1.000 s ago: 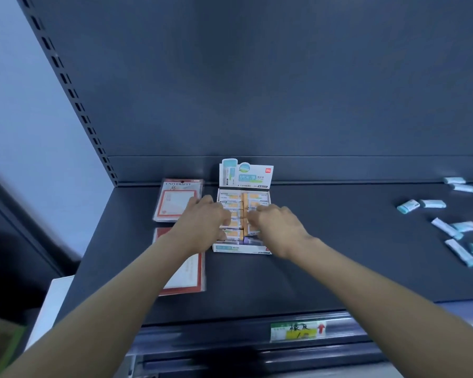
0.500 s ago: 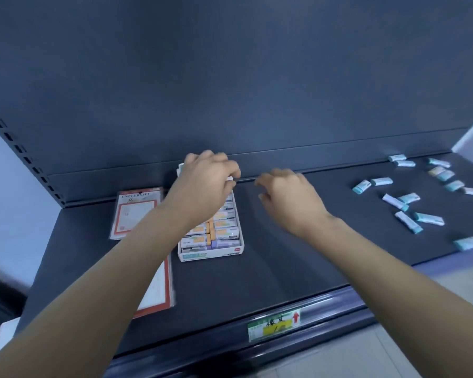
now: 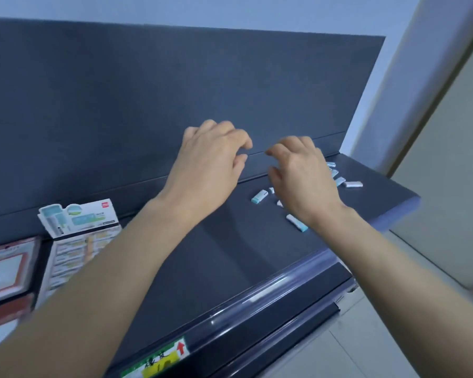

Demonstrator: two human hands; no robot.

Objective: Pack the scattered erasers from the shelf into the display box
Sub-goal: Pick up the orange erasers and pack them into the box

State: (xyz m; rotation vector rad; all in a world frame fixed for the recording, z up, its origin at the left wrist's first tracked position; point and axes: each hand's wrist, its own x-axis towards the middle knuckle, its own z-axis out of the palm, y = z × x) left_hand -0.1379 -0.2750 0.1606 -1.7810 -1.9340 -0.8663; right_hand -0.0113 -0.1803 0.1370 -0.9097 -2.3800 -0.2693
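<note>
The display box (image 3: 74,241) lies at the left of the dark shelf (image 3: 216,255), its printed header card upright and rows of packed erasers inside; my left forearm hides its near part. Several loose white-and-teal erasers (image 3: 259,196) are scattered at the right end of the shelf. Above the shelf's middle, my left hand (image 3: 208,170) hovers with loosely curled fingers and holds nothing. My right hand (image 3: 302,178) hangs over the scattered erasers, fingers loosely curled and empty, hiding some of them. One eraser (image 3: 296,222) lies just by my right wrist.
Two red-framed packs (image 3: 6,268) lie left of the box. The shelf ends at its right edge (image 3: 404,205), beyond which is floor. A price label (image 3: 161,360) sits on the front rail. The dark back panel (image 3: 175,91) rises behind.
Both hands have left the display box and moved right along the shelf toward the scattered erasers. The view has swung right, so the box now sits at the far left.
</note>
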